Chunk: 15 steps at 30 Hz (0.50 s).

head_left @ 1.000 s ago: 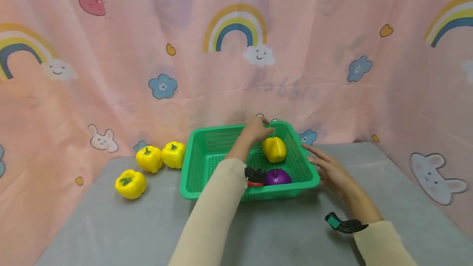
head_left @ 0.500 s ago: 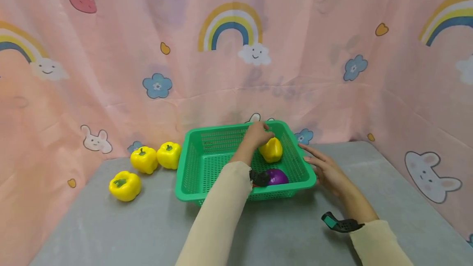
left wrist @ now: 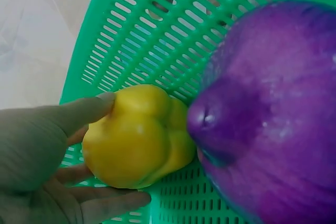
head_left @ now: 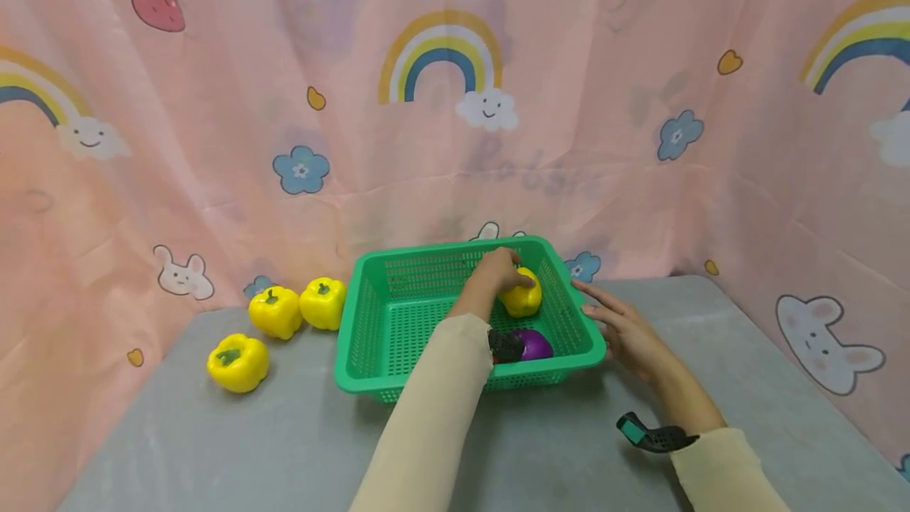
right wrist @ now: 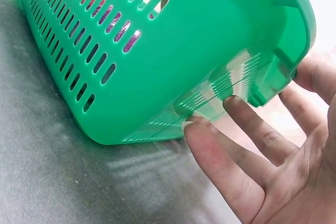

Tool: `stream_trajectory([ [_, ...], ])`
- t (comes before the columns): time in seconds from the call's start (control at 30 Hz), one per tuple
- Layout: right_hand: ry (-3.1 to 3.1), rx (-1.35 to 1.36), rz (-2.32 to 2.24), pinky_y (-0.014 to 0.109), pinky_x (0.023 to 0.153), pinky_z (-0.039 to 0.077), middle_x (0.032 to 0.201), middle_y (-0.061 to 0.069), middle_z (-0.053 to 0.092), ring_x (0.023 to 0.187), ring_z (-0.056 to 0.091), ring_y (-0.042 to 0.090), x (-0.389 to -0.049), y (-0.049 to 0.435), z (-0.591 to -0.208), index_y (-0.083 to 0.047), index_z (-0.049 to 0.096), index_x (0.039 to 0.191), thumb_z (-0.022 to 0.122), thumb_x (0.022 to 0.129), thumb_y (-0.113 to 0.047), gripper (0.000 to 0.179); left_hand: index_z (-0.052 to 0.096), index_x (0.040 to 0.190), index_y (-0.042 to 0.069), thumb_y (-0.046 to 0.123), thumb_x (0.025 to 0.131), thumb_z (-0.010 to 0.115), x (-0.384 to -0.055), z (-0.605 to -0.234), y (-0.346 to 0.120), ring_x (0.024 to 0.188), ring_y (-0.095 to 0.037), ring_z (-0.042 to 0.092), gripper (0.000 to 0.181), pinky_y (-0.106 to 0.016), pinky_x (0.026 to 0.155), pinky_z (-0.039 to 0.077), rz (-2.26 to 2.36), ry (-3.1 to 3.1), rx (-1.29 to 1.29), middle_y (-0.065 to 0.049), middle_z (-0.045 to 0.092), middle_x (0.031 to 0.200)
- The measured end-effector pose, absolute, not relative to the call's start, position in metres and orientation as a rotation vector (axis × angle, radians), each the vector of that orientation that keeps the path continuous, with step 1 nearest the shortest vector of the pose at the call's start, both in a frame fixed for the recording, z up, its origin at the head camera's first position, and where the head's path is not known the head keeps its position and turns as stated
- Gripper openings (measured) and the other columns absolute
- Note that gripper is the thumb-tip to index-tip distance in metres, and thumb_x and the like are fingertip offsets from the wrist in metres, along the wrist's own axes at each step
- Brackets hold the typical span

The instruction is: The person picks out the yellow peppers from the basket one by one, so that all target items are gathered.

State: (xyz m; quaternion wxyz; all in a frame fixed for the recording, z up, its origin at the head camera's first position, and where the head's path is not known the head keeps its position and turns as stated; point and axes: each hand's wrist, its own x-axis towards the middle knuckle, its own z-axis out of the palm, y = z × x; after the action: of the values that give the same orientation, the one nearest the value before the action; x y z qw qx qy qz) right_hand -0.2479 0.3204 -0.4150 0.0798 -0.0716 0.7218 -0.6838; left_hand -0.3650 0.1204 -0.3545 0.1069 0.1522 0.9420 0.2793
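A green plastic basket (head_left: 355, 322) with slotted walls stands on the grey table. Inside it, near the right end, is a yellow bell pepper (head_left: 522, 299). My left hand (head_left: 495, 273) reaches into the basket and grips this pepper; in the left wrist view the thumb lies on one side and the fingers (left wrist: 113, 205) curl round the other. Beside the pepper is a purple onion (head_left: 535, 344) with a pointed tip. Something red next to the onion is mostly hidden by my wrist strap. My right hand (head_left: 636, 334), fingers spread and nearly straight, touches the basket's right side.
On the table left of the basket sit three more yellow bell peppers: one at the front (head_left: 238, 363), one behind it (head_left: 275, 312) and one close to the basket wall (head_left: 323, 303). A pink patterned curtain (head_left: 569, 38) hangs behind the table (head_left: 284, 449).
My left hand has come down from above the pepper and taken hold of it. The right hand keeps its place at the basket. The head view has shifted slightly.
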Motion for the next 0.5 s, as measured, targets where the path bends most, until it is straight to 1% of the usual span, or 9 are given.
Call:
stream_trajectory([
  [0.1, 2.157, -0.218, -2.049, 0.040, 0.066, 0.059, 0.121, -0.006, 0.056, 0.091, 0.070, 0.019, -0.2481, 0.3205, -0.4150, -0.026, 0.022, 0.153, 0.042, 0.102, -0.033, 0.055, 0.053, 0.136, 0.011, 0.030, 0.087, 0.070, -0.3646, -0.3554, 0.1196, 0.123, -0.026, 0.052, 0.055, -0.036, 0.096, 0.049, 0.847, 2.754, 0.450, -0.008, 0.053, 0.138],
  [0.3, 2.151, -0.235, -2.054, 0.040, 0.065, 0.059, 0.120, -0.005, 0.057, 0.089, 0.070, 0.019, -0.2491, 0.3211, -0.4145, -0.025, 0.022, 0.153, 0.042, 0.103, -0.033, 0.054, 0.052, 0.137, 0.011, 0.028, 0.083, 0.075, -0.3631, -0.3548, 0.1166, 0.111, -0.025, 0.059, 0.062, -0.034, 0.086, 0.054, 0.913, 2.698, 0.373, -0.009, 0.053, 0.137],
  [0.43, 2.163, -0.220, -2.042, 0.040, 0.065, 0.059, 0.120, -0.006, 0.056, 0.091, 0.070, 0.018, -0.2490, 0.3206, -0.4155, -0.026, 0.022, 0.153, 0.042, 0.102, -0.034, 0.055, 0.052, 0.137, 0.008, 0.030, 0.081, 0.076, -0.3627, -0.3563, 0.1149, 0.110, -0.025, 0.059, 0.064, -0.034, 0.087, 0.054, 0.905, 2.691, 0.355, -0.011, 0.054, 0.135],
  [0.5, 2.170, -0.209, -2.037, 0.040, 0.065, 0.059, 0.121, -0.003, 0.055, 0.091, 0.070, 0.019, -0.2489, 0.3198, -0.4165, -0.026, 0.022, 0.153, 0.042, 0.102, -0.034, 0.055, 0.053, 0.135, 0.007, 0.032, 0.081, 0.077, -0.3621, -0.3579, 0.1137, 0.110, -0.024, 0.059, 0.064, -0.034, 0.088, 0.053, 0.887, 2.702, 0.357, -0.011, 0.056, 0.132],
])
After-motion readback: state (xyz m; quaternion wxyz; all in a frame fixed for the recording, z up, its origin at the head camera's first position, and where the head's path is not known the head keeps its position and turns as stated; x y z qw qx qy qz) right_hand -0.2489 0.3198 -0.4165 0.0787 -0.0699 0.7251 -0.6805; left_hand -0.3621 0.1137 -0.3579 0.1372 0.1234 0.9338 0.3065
